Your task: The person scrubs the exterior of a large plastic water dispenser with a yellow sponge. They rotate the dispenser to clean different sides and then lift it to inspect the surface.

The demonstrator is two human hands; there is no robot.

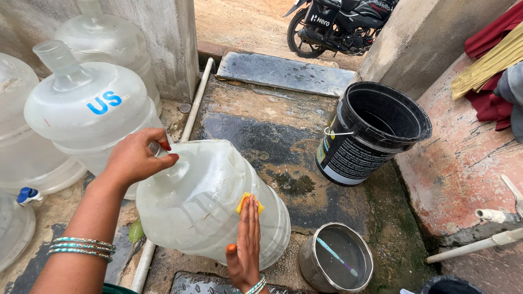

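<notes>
The neck of a big clear water jug (210, 201) is gripped by the left hand (139, 158), fingers closed around it. A yellow sponge (248, 202) is pressed flat against the jug's side by the open right hand (246, 242). The jug is tilted over wet ground, between other jugs (87, 109) and a steel pot (336, 257), with a black bucket (370, 133) behind.

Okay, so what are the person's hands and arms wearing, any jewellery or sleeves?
Both forearms are bare, no sleeves. The left hand has a stack of thin silvery-turquoise bangles on its wrist; the right hand has similar bangles. Fingernails are painted orange-red.
</notes>
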